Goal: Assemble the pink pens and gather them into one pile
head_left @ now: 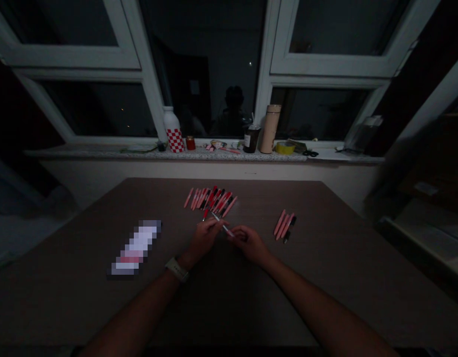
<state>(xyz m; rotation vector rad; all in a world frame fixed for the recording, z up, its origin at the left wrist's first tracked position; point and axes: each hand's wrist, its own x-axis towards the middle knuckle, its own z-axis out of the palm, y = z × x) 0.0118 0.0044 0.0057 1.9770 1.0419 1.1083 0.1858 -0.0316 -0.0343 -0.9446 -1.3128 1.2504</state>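
Both hands meet over the middle of a brown table [325, 277]. My left hand [203, 238], with a watch on its wrist, is closed around one end of a thin pen [222, 224]. My right hand [248, 242] is closed on the pen's other end. Just beyond the hands lies a row of several pink, red and black pens [211, 199]. A smaller group of pink pens [284, 225] lies to the right of my right hand.
A blurred-out flat object [135, 248] lies on the table at left. On the windowsill behind stand a white bottle with red checks [173, 130], a small red jar [190, 143], a dark cup [251, 139], a beige flask [270, 128] and yellow tape [285, 148].
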